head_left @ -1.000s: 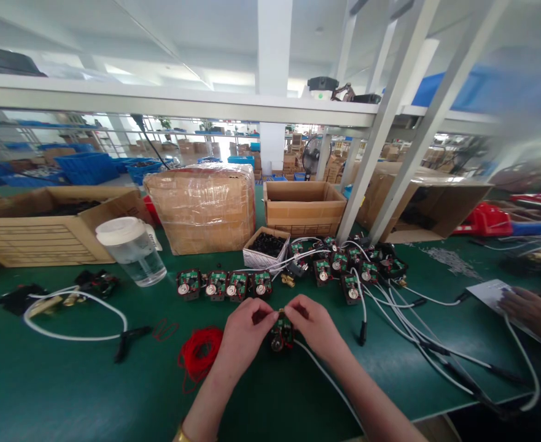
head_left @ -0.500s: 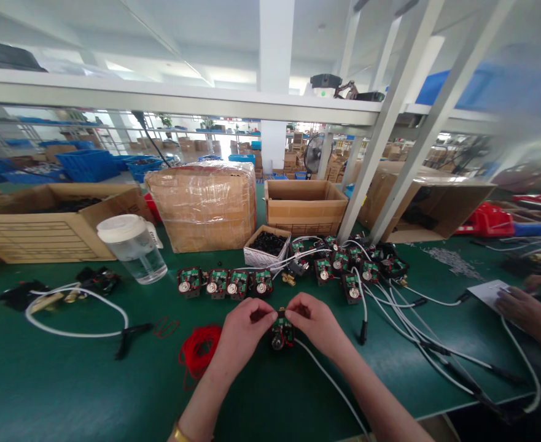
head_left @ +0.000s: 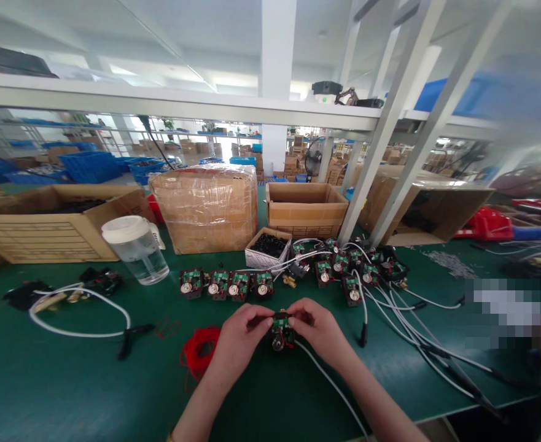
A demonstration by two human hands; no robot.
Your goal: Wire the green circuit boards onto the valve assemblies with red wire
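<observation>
My left hand (head_left: 240, 334) and my right hand (head_left: 320, 328) meet over a small black module (head_left: 281, 331) with a green circuit board and a round metal disc. Both hands pinch its top edge from either side. A white cable (head_left: 330, 387) runs from the module toward me along my right forearm. The module rests low over the green bench mat (head_left: 67, 393). A bundle of red wire (head_left: 199, 353) lies just left of my left hand. A row of finished-looking modules (head_left: 226, 284) sits beyond my hands.
A cluster of modules with white cables (head_left: 357, 273) spreads right. A small box of black parts (head_left: 269, 247), a plastic jug (head_left: 136, 248), a wrapped carton (head_left: 206, 205) and open cardboard boxes (head_left: 304, 205) stand behind. A looped white cable (head_left: 79, 313) lies left. A blurred area covers the right edge.
My fingers have closed in slightly on the module's top. The view has drifted a little. The other person's hands at the right are now covered by blur.
</observation>
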